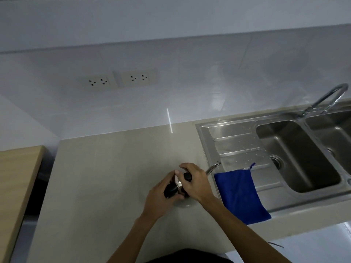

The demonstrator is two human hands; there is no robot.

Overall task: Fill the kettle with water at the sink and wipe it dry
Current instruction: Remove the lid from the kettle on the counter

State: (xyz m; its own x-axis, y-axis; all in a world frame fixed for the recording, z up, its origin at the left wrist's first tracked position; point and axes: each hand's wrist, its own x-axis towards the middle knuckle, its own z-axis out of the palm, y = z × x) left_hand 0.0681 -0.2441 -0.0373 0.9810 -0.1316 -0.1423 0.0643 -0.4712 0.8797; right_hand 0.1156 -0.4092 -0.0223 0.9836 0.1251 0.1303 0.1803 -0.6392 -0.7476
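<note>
A small shiny steel kettle (185, 203) with a thin curved spout (212, 168) stands on the pale beige stone worktop (106, 177), almost wholly covered by both hands. The left hand (163, 194) is curled around the kettle's black handle (171, 189), fingers wrapped tight. The right hand (195, 181) reaches over the top with its fingers bent down around the lid area, next to the round black lid knob (187, 176); whether it pinches the lid cannot be told. What the kettle holds is hidden. Just right of the right hand, a bright blue folded cloth (241, 194) with a small hanging loop lies across the edge where the worktop meets the stainless steel double sink (237, 137). Beyond the cloth, the near basin (300, 154) looks empty, with water drops on the ribbed drainer. A curved chrome tap (326, 99) stands behind it. No writing can be read anywhere.
</note>
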